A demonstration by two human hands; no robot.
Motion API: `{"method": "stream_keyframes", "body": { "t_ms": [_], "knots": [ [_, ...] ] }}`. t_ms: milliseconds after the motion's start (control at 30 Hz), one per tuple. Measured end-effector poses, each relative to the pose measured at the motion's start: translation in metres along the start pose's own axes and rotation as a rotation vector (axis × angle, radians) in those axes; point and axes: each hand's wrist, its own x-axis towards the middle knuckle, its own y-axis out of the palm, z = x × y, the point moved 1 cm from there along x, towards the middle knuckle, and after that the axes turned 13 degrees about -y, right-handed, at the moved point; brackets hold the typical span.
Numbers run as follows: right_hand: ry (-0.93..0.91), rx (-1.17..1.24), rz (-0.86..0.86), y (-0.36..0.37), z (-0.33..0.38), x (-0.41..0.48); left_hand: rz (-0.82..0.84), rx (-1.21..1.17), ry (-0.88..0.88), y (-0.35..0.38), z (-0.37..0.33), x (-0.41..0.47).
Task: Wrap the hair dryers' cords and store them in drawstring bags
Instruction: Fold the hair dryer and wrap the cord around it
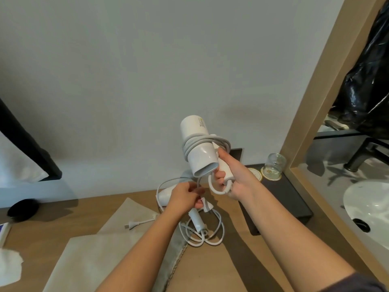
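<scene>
My right hand (pixel 233 175) grips the handle of a white hair dryer (pixel 199 148) held up above the wooden counter. Its cord (pixel 202 142) is coiled a few turns round the barrel. My left hand (pixel 186 196) pinches the free end of that cord near its plug (pixel 207 205). A second white hair dryer (pixel 165 196) lies on the counter behind my left hand, its cord (pixel 202 232) in loose loops and its plug (pixel 134 224) lying to the left. Beige drawstring bags (pixel 101 247) lie flat on the counter.
A black tray (pixel 284 199) at the right holds an upturned glass (pixel 274 165) on a coaster. Beyond a wooden frame (pixel 309 102) are a white sink (pixel 370 205) and black tap (pixel 366 152). A black round object (pixel 23 209) sits at the far left.
</scene>
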Motion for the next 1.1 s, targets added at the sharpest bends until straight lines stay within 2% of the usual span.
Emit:
{"method": "stream_keyframes", "body": {
  "t_ms": [167, 333, 567, 800, 1100],
  "knots": [
    [-0.175, -0.192, -0.093, -0.005, -0.013, -0.003, 0.122, -0.564, -0.224, 0.01, 0.008, -0.002],
    [-0.234, -0.246, -0.101, -0.009, -0.03, -0.004, 0.242, -0.957, -0.312, 0.012, 0.012, -0.013],
    [-0.258, -0.28, -0.117, -0.016, -0.049, -0.009, 0.364, -1.264, -0.488, 0.022, 0.029, -0.023],
    [-0.274, -0.352, -0.099, -0.021, -0.06, -0.012, 0.43, -1.204, -0.568, 0.028, 0.039, -0.035],
    [-0.35, -0.443, -0.168, -0.031, -0.071, -0.01, 0.379, -0.886, -0.507, 0.02, 0.051, -0.041]
  ]
}}
